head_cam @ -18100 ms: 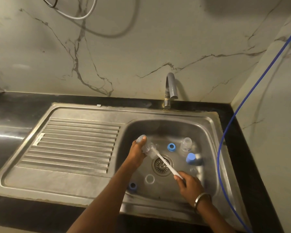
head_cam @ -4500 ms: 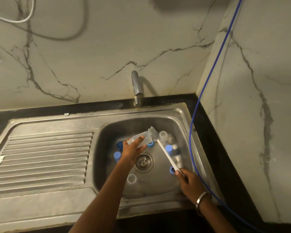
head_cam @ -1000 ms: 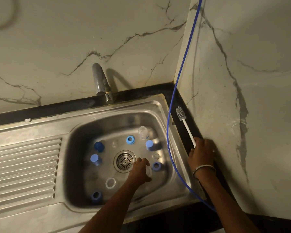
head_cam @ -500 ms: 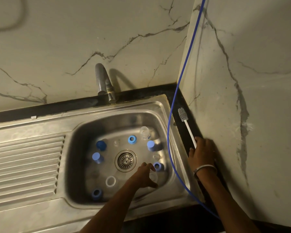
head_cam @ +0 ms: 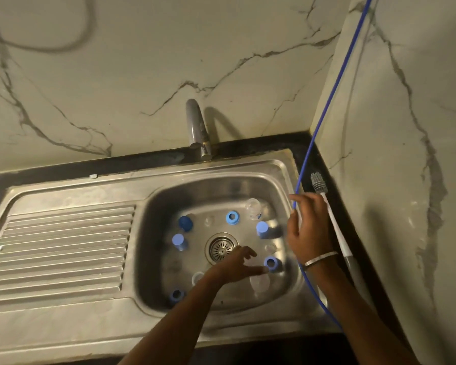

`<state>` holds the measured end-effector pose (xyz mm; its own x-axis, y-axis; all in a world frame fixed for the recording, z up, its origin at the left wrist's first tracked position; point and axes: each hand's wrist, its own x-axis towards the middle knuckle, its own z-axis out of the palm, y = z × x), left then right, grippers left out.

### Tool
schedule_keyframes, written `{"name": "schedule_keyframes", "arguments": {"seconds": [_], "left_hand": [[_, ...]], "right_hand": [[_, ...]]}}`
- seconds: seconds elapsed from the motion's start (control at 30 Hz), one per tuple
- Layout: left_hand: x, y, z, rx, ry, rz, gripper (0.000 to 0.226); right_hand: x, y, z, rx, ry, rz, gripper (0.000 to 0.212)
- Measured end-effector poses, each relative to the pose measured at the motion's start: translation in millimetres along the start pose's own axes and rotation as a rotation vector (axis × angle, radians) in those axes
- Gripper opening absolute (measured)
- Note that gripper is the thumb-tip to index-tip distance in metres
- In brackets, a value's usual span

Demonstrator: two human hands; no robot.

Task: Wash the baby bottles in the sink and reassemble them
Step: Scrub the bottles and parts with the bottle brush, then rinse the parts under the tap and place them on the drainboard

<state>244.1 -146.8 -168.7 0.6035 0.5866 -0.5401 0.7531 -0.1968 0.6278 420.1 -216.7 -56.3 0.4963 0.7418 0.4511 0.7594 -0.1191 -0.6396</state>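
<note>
Bottle point(head_cam: 259, 283) lies just under left hand point(head_cam: 237, 267), whose spread fingers grip nothing. Right hand point(head_cam: 304, 227) loose, empty, brush point(head_cam: 332, 219) beside it. Risk: wet clear plastic slips, rolls toward ring point(head_cam: 271, 262).

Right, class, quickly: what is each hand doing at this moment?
Left hand: open, fingers spread low in the sink, holding nothing.
Right hand: open, holding nothing; bottle brush lies beside it.

Pale marble walls point(head_cam: 169, 61) with dark veins are meeting in a corner at the right. A black counter point(head_cam: 142, 160) is running along their base, framing a steel drainboard point(head_cam: 63, 241). A tap point(head_cam: 196, 127) is casting a shadow on the wall. A blue hose point(head_cam: 334, 83) is hanging down the corner. Dim light is glinting off the steel.
</note>
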Motion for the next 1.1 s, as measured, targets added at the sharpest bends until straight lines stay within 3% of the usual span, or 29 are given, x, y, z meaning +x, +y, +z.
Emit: {"name": "schedule_keyframes", "arguments": {"seconds": [0.13,0.23,0.4,0.63,0.83,1.1], "left_hand": [[11,-6,-24,0.001,0.147,-0.001,0.049],[21,-13,-40,0.000,0.213,-0.022,0.038],[39,-25,-56,-0.036,0.245,-0.043,0.030],[55,-42,-68,-0.047,0.253,-0.059,0.029],[58,-54,-82,-0.056,0.258,-0.050,0.034],[50,-44,-96,-0.138,0.278,-0.030,0.052]], "right_hand": [[6,-13,41,0.038,-0.293,0.052,0.032],[14,-4,77,-0.101,-0.541,0.178,0.042],[29,21,125,-0.288,-0.701,0.264,0.054],[34,56,179,-0.376,-0.803,0.247,0.062],[37,65,204,-0.328,-0.768,0.255,0.051],[35,29,185,-0.196,-0.676,0.232,0.045]]}}
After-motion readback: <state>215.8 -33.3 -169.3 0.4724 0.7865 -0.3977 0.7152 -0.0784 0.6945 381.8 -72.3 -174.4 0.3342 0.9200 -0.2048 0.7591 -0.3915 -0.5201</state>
